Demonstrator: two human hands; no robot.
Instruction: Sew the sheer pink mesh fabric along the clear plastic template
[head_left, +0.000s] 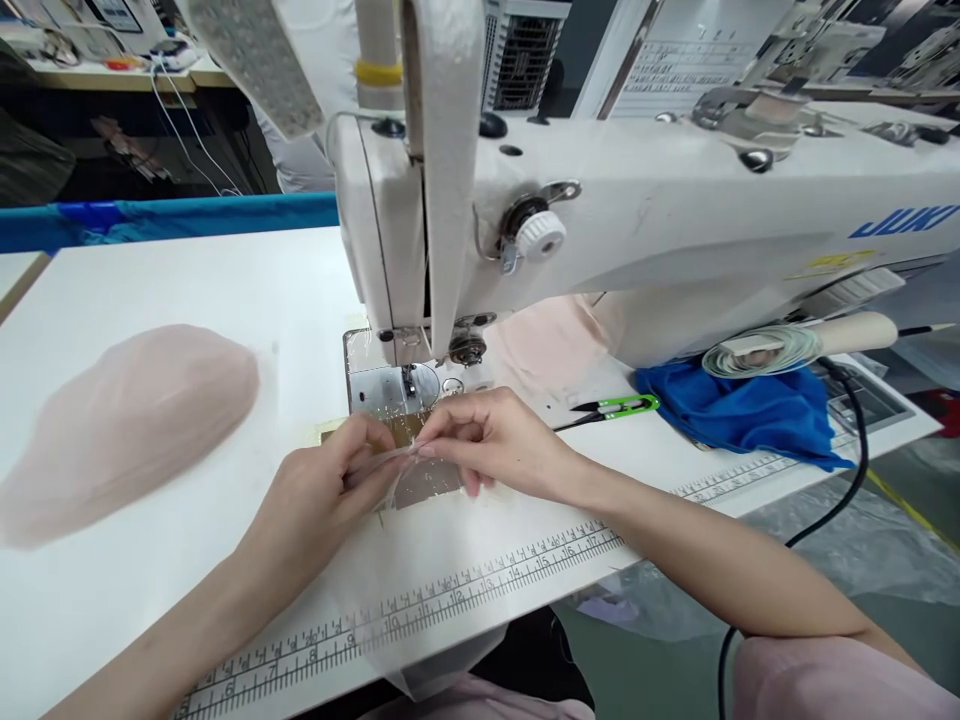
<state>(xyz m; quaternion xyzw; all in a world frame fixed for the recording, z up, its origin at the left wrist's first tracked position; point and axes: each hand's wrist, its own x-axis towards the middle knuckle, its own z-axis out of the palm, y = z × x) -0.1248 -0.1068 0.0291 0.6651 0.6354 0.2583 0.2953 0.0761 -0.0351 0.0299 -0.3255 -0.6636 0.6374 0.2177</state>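
- Fabric (pixel 391 457), sheer and pale, is located between our two hands, just in front of the needle area of the sewing machine (pixel 660 215).
- Left hand (pixel 319 490): we grasp the fabric with the grip closed, thumb and fingers pinching its edge.
- Right hand (pixel 499 440): we pinch the same fabric between thumb and index fingertip, grip closed, near the left fingertips; the other fingers curl below.
- Translucent material (pixel 442 660) hangs over the front edge of the white surface (pixel 187 285), below our hands; we cannot tell whether it belongs to the same piece.
- Metal needle plate (pixel 375 388) lies under the machine head, just beyond our fingertips.
- Pink fabric shape (pixel 150 420) lies on the surface, well apart from our left hand.
- Second pink piece (pixel 551 340) lies beneath the machine arm, beyond our right hand.
- Green-handled snips (pixel 621 406) lie near our right wrist, blades pointing left.
- Blue cloth (pixel 742 405) lies crumpled to the right of the snips, with a coiled strip (pixel 761 350) above it.
- Printed ruler scale (pixel 487 590) runs along the front edge; our right forearm crosses over it.
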